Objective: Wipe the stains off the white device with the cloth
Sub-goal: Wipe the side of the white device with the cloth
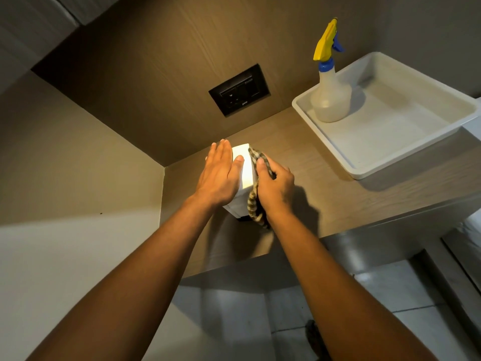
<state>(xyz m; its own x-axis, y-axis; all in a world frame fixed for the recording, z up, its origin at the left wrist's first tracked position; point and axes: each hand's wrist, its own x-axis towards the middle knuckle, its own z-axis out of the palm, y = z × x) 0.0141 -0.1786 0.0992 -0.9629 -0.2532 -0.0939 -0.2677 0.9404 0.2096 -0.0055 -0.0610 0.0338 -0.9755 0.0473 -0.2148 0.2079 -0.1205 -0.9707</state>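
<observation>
Head view: the white device, a tall box, stands upright on the wooden bench close to the corner where the side wall and the wood-panelled back wall meet. Its long axis runs vertically, and it sits directly ahead of the person, between the two hands. The left hand lies flat and open against the device's left side and top, fingers together and extended, thumb resting on the lit top face; it appears to steady the box. The right hand is closed on a striped cloth, pressing it against the device's right face, with the cloth's tail hanging down toward the bench in front of the base. Both hands touch the device; the right one carries the wiping work. No stains can be made out on the overexposed top.

The wiping stroke will likely run up and down the right face, along the long axis. Room is tight on the left, where the wall is near, and behind, where the back wall carries a black socket plate. To the right the bench is open until the white tray, which holds a spray bottle and stands well apart. The bench's front edge lies near the device's base.
</observation>
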